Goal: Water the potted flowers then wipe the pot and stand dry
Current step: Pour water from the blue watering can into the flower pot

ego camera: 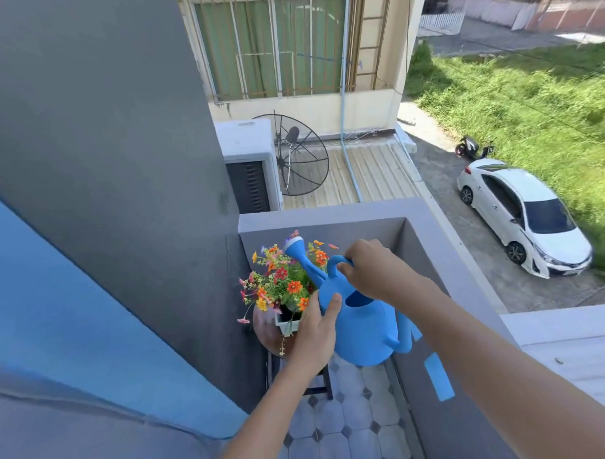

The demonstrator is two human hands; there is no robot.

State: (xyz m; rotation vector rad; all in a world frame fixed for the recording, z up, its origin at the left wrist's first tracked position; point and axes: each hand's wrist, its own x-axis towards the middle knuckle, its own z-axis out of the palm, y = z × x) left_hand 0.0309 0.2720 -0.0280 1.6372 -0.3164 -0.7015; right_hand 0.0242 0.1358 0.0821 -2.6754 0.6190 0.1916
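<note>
One white pot (286,324) holds flowers (282,281); watering can (363,330) alongside.

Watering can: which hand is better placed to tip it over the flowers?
Right. The right hand grips the can by its top handle; the left hand only rests flat against its side.

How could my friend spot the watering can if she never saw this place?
Find the corner of the grey balcony wall, then the colourful flowers below it. Beside them the right hand grips the watering can: round, blue, with a long white-tipped spout.
</note>
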